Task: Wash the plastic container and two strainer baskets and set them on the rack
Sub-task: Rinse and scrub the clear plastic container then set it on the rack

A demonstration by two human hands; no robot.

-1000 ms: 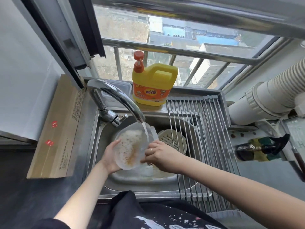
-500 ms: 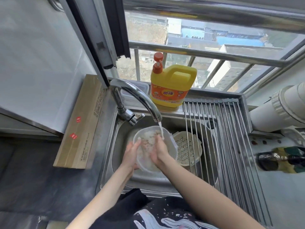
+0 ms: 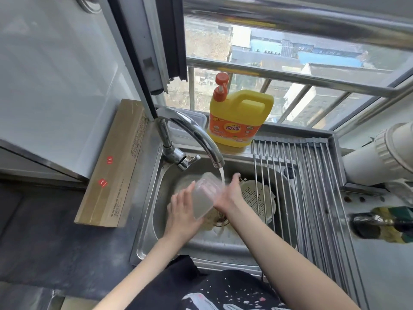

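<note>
The clear plastic container [image 3: 203, 196] is tilted on its side over the steel sink [image 3: 147, 222], just under the water running from the faucet [image 3: 194, 134]. My left hand [image 3: 182, 209] holds it from the left and below. My right hand [image 3: 227, 193] presses flat against its right side, fingers straight and pointing up into the stream. A cream strainer basket [image 3: 257, 198] lies in the sink to the right, partly under the bars of the roll-up steel rack [image 3: 312, 175]. Something beige lies around the drain [image 3: 220, 220]; I cannot tell whether it is the second basket.
A yellow dish soap jug [image 3: 240, 118] stands on the ledge behind the sink, beside a clear lidded box [image 3: 186, 123]. A long cardboard box [image 3: 111, 164] leans at the left of the sink. A white pipe [image 3: 380, 157] and a dark bottle [image 3: 384, 224] are at the right.
The container has been turned from facing up to lying on its side between my palms. My right hand has come out of it and now lies flat on its outside.
</note>
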